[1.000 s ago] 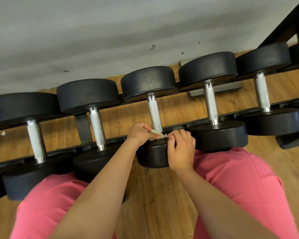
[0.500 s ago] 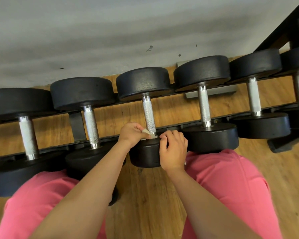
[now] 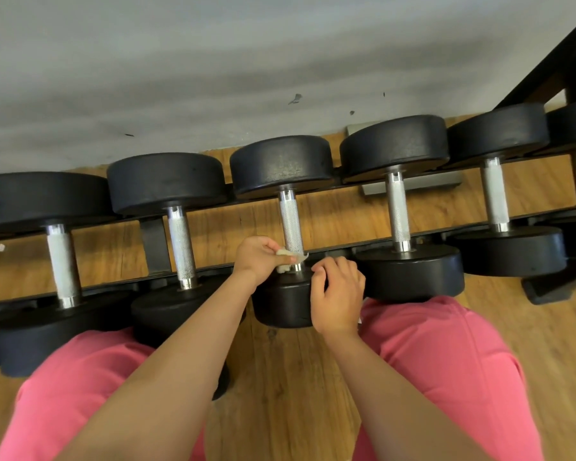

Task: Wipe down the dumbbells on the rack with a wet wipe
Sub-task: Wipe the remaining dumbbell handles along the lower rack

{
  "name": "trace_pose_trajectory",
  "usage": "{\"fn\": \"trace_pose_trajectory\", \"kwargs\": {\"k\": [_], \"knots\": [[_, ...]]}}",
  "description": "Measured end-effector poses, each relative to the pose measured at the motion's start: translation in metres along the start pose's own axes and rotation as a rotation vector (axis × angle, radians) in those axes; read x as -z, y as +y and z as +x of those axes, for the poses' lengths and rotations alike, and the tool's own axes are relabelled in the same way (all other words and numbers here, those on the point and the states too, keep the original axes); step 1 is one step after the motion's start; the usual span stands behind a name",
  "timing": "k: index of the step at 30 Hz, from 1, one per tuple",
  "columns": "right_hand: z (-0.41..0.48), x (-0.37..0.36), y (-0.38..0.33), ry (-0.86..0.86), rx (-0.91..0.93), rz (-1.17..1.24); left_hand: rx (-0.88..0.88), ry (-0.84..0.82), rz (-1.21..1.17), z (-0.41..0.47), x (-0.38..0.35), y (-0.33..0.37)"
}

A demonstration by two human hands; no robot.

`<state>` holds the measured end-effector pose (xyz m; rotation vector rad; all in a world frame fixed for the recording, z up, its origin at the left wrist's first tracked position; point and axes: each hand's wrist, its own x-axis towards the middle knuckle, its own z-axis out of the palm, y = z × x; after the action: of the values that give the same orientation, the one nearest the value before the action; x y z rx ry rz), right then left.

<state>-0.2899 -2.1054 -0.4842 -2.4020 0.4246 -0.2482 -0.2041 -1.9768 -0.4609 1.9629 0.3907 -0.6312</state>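
Trousers: pink trousers [image 3: 446, 377] lowest in view, my knees close to the front row.
Right hand: right hand [image 3: 338, 294] curled over the rim of the near head [image 3: 280, 304] of the centre dumbbell [image 3: 290, 221], steadying it. I cannot tell if it holds anything else.
Left hand: left hand [image 3: 260, 257] pinches the wet wipe [image 3: 291, 257] between thumb and fingers, pressed to the bottom of the knurled handle [image 3: 291, 234], just above the near head.
Wipe, handling: thin, limp, damp. Judged likely to snag on the knurling, so keep it bunched and wrapped round the bar.
Dumbbell, handling: judged heavy and rigid, with a grippy bar. Best cleaned in place, braced at the head's rim.
Rack: rack [image 3: 153, 244] carries the row, handles pointing away from me.
Neighbours: left neighbour [image 3: 180, 244] and right neighbour [image 3: 398, 214] sit just beside it, hands off both.
Wall: grey wall [image 3: 213, 61] behind.
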Motion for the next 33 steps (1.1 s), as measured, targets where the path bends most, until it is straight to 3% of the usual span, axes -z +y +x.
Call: {"fn": "trace_pose_trajectory", "kwargs": {"k": [13, 23, 33], "knots": [[0.0, 0.0, 0.0, -0.011, -0.001, 0.007, -0.002, 0.072, -0.096, 0.001, -0.001, 0.005], [0.001, 0.001, 0.0, 0.001, 0.0, -0.003, 0.096, 0.052, -0.221, 0.006, -0.004, 0.015], [0.001, 0.0, 0.0, 0.0, 0.003, 0.013, 0.002, 0.114, -0.094, 0.005, -0.007, 0.016]]}}
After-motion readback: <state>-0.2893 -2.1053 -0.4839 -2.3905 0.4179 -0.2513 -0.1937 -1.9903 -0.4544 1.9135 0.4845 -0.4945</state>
